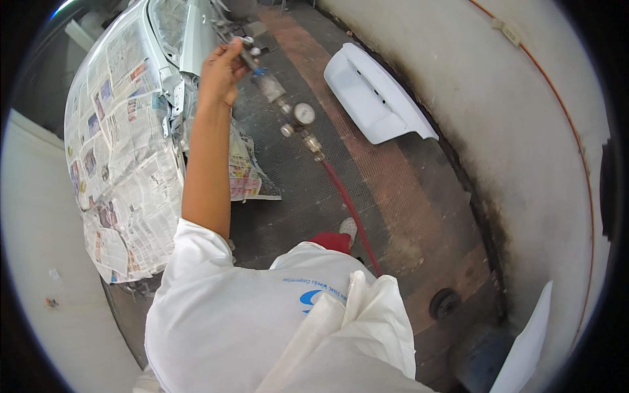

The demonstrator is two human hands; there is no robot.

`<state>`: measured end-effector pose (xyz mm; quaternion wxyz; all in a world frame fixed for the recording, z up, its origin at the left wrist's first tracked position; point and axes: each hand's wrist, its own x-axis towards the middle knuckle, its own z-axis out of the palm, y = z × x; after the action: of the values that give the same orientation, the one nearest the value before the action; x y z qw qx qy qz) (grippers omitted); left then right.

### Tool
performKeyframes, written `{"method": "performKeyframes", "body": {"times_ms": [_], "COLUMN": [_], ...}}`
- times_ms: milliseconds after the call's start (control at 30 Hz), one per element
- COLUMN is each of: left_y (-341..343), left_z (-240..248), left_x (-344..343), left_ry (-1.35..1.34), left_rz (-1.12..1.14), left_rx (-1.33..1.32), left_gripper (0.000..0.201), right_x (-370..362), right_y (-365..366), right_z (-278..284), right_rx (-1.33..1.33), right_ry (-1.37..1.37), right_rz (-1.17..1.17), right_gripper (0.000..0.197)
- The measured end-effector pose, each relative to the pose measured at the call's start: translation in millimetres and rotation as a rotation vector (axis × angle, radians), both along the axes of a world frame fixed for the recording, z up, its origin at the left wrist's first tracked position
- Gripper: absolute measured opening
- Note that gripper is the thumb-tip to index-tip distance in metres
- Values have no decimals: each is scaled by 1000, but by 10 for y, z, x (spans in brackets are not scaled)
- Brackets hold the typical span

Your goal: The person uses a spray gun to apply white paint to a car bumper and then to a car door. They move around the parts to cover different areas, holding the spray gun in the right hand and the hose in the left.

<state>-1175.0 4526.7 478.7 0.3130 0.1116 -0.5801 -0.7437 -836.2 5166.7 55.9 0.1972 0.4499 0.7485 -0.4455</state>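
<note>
My left hand (pixel 221 73) is raised at arm's length, its fingers closed round a metal spray gun (pixel 247 54) whose far end is blurred. Below the grip hang a clear filter (pixel 268 86), a round pressure gauge (pixel 303 114) and brass fittings. From these a red air hose (pixel 347 204) runs down behind my white shirt (pixel 223 314). Close to the hand, on its left, stands a pale car body (pixel 194 46) masked with newspaper sheets (pixel 124 150). My right hand is out of the picture.
A white trunk lid (pixel 367 98) leans by the stained wall (pixel 485 92) on the right. An orange hose (pixel 563 108) runs along that wall. On the floor lies a dark round object (pixel 445 303). A white panel (pixel 527 344) stands at the lower right.
</note>
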Motion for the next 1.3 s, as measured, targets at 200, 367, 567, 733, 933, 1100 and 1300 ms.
{"method": "performKeyframes", "body": {"times_ms": [200, 367, 567, 733, 933, 1100, 1300], "left_y": [547, 1065, 1705, 1900, 1601, 1123, 307], "left_z": [-860, -1578, -2120, -2353, -2463, -2298, -1932], "left_x": [-728, -881, -844, -611, 65, 697, 1252], "left_ry": [-156, -274, -267, -170, -115, -46, 29], "left_rz": [14, 108, 254, 401, 704, 949, 1208], "left_rx": [91, 250, 435, 542, 516, 473, 343], "left_gripper": [23, 20, 20, 18, 18, 21, 22], "right_x": [-1103, -2879, -5879, -7660, -8298, -7850, -7565], "right_y": [1314, 3524, 4886, 4308, 2519, 899, -1249], "right_z": [423, 1317, 3449, 4523, 3267, 2371, 1913], "right_rx": [68, 525, 1073, 1028, 273, -109, -386], "right_ry": [233, 743, 1353, 928, 685, 636, 516], "right_rz": [-556, -726, 67, 450, 482, 654, 672], "right_gripper": [50, 49, 46, 60, 76, 66, 58]}}
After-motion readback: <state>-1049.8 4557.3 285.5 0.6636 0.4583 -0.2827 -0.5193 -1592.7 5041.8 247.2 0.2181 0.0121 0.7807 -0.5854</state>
